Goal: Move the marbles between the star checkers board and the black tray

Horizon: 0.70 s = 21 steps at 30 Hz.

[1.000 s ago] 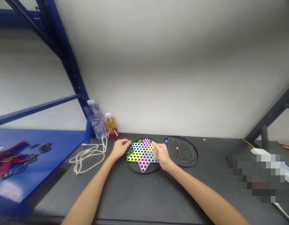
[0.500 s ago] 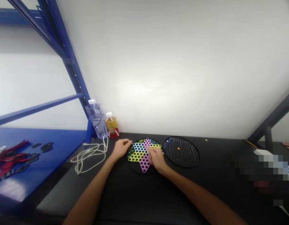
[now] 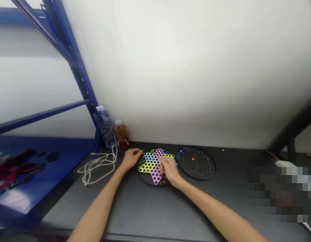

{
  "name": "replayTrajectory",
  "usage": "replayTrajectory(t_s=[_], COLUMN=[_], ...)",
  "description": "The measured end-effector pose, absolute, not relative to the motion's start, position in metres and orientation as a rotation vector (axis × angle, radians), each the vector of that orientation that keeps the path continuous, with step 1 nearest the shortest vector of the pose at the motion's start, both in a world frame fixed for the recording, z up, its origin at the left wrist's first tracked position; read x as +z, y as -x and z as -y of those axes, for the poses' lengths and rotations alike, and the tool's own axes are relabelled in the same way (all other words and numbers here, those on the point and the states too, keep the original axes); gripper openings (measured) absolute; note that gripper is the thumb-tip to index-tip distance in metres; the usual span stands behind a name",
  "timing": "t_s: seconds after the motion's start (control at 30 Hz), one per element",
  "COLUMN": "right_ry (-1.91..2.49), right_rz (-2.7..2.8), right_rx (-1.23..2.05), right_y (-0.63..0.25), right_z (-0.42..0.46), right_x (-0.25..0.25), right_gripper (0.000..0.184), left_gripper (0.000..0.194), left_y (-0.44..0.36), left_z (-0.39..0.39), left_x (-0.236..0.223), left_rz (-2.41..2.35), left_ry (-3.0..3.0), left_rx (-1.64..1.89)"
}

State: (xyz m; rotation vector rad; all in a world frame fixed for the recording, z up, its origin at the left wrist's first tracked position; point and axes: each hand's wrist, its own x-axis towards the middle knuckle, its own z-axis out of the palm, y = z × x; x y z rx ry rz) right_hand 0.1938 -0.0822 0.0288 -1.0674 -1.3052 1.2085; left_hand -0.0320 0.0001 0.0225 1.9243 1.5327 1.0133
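Observation:
A round black Chinese checkers board with a star of yellow, blue and pink points full of dark holes lies on the black tabletop. Over its right half is my right hand, fingers curled in a pinch near the middle of the star; whatever may be between the fingertips is hidden. My left hand rests on the table by the board's upper left rim, with its fingers bent together and tips close to the edge. Small green pieces show along the board's left side. Right of it lies a second round black board with blue pieces at its upper left.
A white cable lies loosely coiled to the left. Behind it stand a clear bottle and an amber bottle with a red lower part. A blue metal frame rises at left; a white wall closes the back.
The whole view has shifted slightly and the table looks brighter. Both hands stay in nearly the same places on and beside the star board.

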Motion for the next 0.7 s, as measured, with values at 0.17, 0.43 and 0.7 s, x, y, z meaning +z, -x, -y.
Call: replayTrajectory(t_s=[0.17, 0.43, 0.7], right_ry=[1.077, 1.199, 1.575], right_rz=[1.252, 1.537, 1.651], right_rx=[1.194, 0.670, 0.262], right_y=[-0.191, -0.254, -0.371], right_z=[0.082, 0.077, 0.048], right_x=[0.031, 0.046, 0.026], right_gripper=[0.055, 0.048, 0.017], left_gripper=[0.037, 0.033, 0.027], left_y=[0.032, 0.031, 0.032], left_z=[0.000, -0.001, -0.002], left_x=[0.023, 0.023, 0.023], left_rz=[-1.513, -1.532, -1.537], left_ry=[-1.912, -1.916, -1.991], left_rx=[1.033, 1.023, 1.014])
